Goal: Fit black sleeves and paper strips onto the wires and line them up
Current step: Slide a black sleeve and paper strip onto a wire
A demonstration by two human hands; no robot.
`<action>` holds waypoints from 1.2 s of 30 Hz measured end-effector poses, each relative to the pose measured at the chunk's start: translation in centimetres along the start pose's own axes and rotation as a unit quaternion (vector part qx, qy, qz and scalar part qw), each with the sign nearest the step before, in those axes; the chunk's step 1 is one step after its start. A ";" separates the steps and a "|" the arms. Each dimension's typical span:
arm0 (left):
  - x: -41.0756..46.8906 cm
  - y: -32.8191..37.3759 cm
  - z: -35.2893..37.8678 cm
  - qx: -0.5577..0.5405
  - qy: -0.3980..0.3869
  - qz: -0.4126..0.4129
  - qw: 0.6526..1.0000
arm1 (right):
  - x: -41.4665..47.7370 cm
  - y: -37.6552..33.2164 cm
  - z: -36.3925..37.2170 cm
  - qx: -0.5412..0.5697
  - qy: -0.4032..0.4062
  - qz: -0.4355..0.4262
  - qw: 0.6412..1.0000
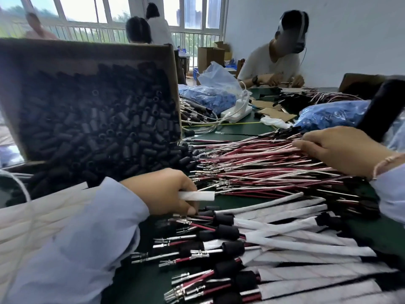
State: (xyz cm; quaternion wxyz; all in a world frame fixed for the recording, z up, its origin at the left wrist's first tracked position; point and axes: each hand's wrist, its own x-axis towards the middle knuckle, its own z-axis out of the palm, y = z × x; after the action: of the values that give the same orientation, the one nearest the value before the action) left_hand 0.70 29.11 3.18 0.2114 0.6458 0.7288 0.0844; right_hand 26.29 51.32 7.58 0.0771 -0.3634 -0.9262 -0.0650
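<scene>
My left hand [166, 191] is closed around a short white paper strip [198, 195] that sticks out to the right, low in the middle of the view. My right hand [341, 148] rests on a pile of bare red and white wires [252, 163], its fingers pinching among them; whether it grips one I cannot tell. Below the left hand lie finished wires [274, 244] in rows, each with a black sleeve [228, 232] and a white paper wrap. A tilted cardboard box [173, 69] on the left spills several loose black sleeves [98, 128].
Blue plastic bags [328, 115] of parts, a white power strip [235, 111] and cardboard scraps sit further back on the green table [241, 126]. A person in a white shirt [269, 64] works opposite. A dark object [381, 108] leans at the right.
</scene>
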 end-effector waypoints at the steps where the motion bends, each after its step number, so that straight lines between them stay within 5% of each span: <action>1: -0.3 0.3 -0.4 -0.009 0.018 -0.001 1.000 | 0.4 -0.2 -0.4 -0.028 -0.037 0.007 0.999; 4: -1.2 1.6 -1.0 -0.067 0.079 0.026 0.994 | 1.0 -0.2 -1.0 -0.145 -0.076 0.004 0.987; 8: -1.3 3.6 -1.2 -0.054 0.200 0.079 0.975 | 0.8 -0.4 -3.2 -0.239 0.000 -0.015 0.971; 11: -0.7 5.6 -0.9 -0.018 0.324 0.113 0.939 | -0.8 -1.1 -6.4 -0.096 0.125 -0.040 0.987; 14: -0.1 7.6 -0.9 0.032 0.366 0.155 0.917 | -4.0 -3.1 -7.5 0.042 0.160 -0.103 0.981; 18: -0.5 6.5 -1.4 0.109 0.276 0.143 0.944 | -6.8 -3.4 -6.1 0.043 0.088 -0.151 0.984; 22: -3.3 2.4 -0.9 0.044 0.075 -0.019 0.996 | -8.8 0.1 -5.3 0.032 0.034 -0.077 0.996; 25: -3.7 2.4 0.0 -0.114 0.012 0.011 0.993 | -7.8 -2.4 -2.3 -0.050 0.007 -0.077 0.996; 28: -2.8 3.4 0.5 -0.151 0.043 0.098 0.983 | -6.4 -10.4 0.1 0.167 -0.077 -0.168 0.969; 30: -2.6 3.1 0.1 -0.182 0.088 0.112 0.973 | -5.5 -13.6 0.9 0.279 -0.013 -0.215 0.936; 33: -3.2 1.4 -0.7 -0.273 0.133 0.068 0.950 | -4.3 -13.4 0.8 0.333 0.167 -0.181 0.910; 36: -3.6 1.2 -1.0 -0.266 0.133 0.099 0.950 | -4.1 -12.7 1.0 0.386 0.246 -0.151 0.876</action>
State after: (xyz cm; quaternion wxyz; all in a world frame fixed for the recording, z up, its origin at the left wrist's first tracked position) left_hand 1.63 25.94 5.29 0.2669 0.6182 0.6339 0.3805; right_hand 20.49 39.49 5.00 0.4258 -0.1325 -0.8724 0.2000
